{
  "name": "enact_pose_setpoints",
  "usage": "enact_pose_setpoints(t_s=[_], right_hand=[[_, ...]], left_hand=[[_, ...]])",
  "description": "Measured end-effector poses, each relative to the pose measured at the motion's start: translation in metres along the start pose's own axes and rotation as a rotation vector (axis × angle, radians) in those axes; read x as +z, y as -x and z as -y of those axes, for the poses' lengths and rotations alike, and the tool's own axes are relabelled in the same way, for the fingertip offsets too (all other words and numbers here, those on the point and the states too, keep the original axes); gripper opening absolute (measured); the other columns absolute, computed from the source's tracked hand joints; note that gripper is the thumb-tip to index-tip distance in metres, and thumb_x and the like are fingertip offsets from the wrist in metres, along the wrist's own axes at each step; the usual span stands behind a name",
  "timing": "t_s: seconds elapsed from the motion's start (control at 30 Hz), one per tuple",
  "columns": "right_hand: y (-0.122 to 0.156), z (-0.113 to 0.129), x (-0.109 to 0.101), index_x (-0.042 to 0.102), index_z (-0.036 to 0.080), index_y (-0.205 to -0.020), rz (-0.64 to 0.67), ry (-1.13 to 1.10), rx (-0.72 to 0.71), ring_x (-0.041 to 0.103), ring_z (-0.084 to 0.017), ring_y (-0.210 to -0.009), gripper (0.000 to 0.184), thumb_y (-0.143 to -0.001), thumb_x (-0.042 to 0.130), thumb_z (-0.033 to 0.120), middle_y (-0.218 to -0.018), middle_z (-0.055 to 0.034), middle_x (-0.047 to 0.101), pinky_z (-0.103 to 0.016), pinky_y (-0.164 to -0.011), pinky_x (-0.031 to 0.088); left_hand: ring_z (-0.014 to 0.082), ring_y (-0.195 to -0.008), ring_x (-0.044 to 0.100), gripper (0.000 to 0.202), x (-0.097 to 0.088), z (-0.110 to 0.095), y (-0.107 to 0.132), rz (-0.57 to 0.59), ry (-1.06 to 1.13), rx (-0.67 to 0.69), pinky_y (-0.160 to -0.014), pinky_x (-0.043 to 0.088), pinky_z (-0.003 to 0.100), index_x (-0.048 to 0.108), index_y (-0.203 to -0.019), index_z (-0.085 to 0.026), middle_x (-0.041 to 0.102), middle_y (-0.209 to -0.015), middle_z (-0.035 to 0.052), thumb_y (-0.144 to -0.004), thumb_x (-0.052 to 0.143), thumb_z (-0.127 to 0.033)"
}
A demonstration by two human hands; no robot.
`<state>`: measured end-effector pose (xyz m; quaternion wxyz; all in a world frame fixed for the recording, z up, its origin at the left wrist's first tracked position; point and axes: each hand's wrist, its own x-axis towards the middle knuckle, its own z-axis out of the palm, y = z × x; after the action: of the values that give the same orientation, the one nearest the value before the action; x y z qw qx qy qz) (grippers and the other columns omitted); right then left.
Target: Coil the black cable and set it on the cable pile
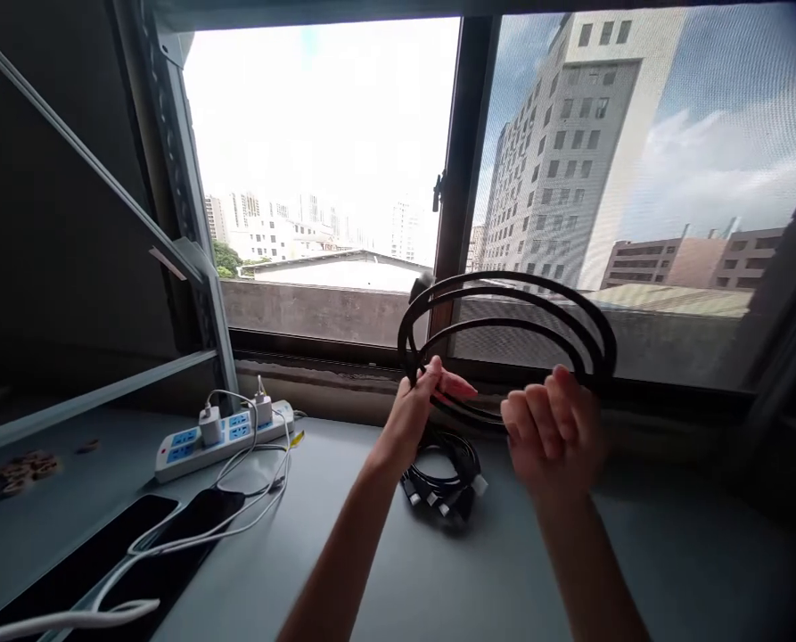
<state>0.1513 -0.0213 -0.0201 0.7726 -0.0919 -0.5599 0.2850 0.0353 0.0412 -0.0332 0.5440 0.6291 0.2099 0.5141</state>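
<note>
One thick black looped cable: raised between both hands.
Left hand: fingers clamped on the cable at its eight o'clock.
Right hand: fingers curled together, four o'clock; cannot tell whether gripping.
Coiled black cable bundle: grey tabletop, seven o'clock.

White power strip, two chargers plugged in; white cables over flat dark devices; window behind.

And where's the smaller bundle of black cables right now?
In the head view, the bundle lies on the grey tabletop, just right of centre, between the person's forearms and below the larger cable loop gripped by the left hand.
</note>
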Motion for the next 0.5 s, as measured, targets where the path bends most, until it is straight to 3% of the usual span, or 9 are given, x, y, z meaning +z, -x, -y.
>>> enact_pose_setpoints(t_s=[0.1, 0.17, 0.23, 0.4, 0.5], right_hand=[[-0.009, -0.011, -0.004, 0.019, 0.016, -0.044, -0.068, 0.005, 0.195, 0.014, -0.005, -0.026, 0.062, -0.078, 0.067, 0.036, -0.031, 0.0076, 0.018, -0.014, -0.027, 0.019], [-0.011, -0.018, -0.005, 0.025, 0.017, -0.044, -0.144, 0.045, 0.255, 0.017, -0.004, -0.026, 0.061, -0.071, 0.074, 0.04, -0.032, 0.0082, 0.022, -0.014, -0.026, 0.02], [-0.008, -0.023, -0.004, 0.033, 0.017, -0.044, -0.163, 0.079, 0.27, 0.023, -0.005, -0.026, 0.058, -0.071, 0.076, 0.044, -0.033, 0.0078, 0.026, -0.014, -0.027, 0.025], [0.001, -0.021, -0.002, 0.045, 0.016, -0.051, 0.005, 0.222, 0.248, 0.04, -0.009, -0.03, 0.05, -0.084, 0.066, 0.048, -0.041, 0.004, 0.041, -0.02, -0.037, 0.043], [0.003, -0.015, -0.001, 0.053, 0.015, -0.064, -0.014, 0.437, 0.146, 0.049, -0.012, -0.036, 0.036, -0.084, 0.067, 0.042, -0.048, 0.0022, 0.049, -0.02, -0.036, 0.043]], left_hand=[[0.0174, -0.066, 0.063, 0.047, -0.005, -0.004, -0.001, -0.109, 0.07, 0.061, -0.069, 0.048, 0.027, 0.054, -0.059, -0.015, 0.06, -0.058, 0.0033, -0.085, 0.042, -0.053], [0.018, -0.059, 0.063, 0.044, -0.011, -0.009, -0.001, -0.175, 0.073, 0.096, -0.061, 0.047, 0.025, 0.043, -0.054, -0.018, 0.041, -0.04, -0.0034, -0.082, 0.048, -0.052], [0.0181, -0.051, 0.062, 0.042, -0.016, -0.015, 0.001, -0.216, 0.057, 0.094, -0.051, 0.045, 0.023, 0.037, -0.055, -0.019, 0.026, -0.035, -0.0075, -0.081, 0.051, -0.049], [0.0144, -0.034, 0.052, 0.033, -0.023, -0.025, 0.007, -0.32, 0.022, 0.107, -0.039, 0.039, 0.021, 0.04, -0.057, -0.019, 0.024, -0.031, -0.0089, -0.08, 0.049, -0.041], [0.0107, -0.025, 0.041, 0.029, -0.024, -0.03, 0.01, -0.428, -0.001, 0.152, -0.032, 0.032, 0.019, 0.04, -0.055, -0.019, 0.025, -0.029, -0.0095, -0.076, 0.052, -0.035]])
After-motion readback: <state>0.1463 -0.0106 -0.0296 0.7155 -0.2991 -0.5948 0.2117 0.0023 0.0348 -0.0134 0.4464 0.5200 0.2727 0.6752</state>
